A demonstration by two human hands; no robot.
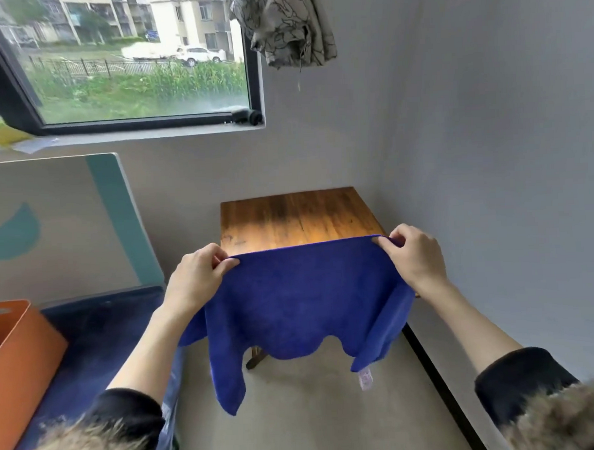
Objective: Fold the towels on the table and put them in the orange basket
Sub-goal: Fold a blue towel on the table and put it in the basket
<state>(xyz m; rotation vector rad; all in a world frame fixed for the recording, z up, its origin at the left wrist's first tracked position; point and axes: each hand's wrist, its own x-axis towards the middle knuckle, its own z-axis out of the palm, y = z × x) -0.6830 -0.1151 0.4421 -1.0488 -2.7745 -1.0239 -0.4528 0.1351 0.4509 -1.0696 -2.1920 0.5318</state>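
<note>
Blue towel (299, 299): held up in the air in front of the near edge of the wooden table (298, 218), top hem stretched left to right as the long axis, slightly bowed upward in the middle; body hangs straight down from that hem, covering the table's near edge. Material a plush, short-pile microfibre, uniform deep blue; lower edge wavy, with a long tail drooping at the lower left and a folded-over flap down the right side. Small pale care label (365, 380) dangles from the lower right corner, print too small to read. Left hand (197, 280): fingers and thumb curled, pinching the top left corner of the towel. Right hand (414, 257): fingers curled over, pinching the top right corner. Both forearms bare, black sleeves with fur trim at the near edge of view. Table: square top, warm brown wood with streaked grain, set in the far right corner against grey walls. Orange basket (21, 366): near left, smooth rigid sides, slot handle in the rim, standing on a dark blue surface (96, 339), well apart from the towel. Window (128, 62) at far left; patterned grey cloth (280, 25) hangs high on the wall.
</note>
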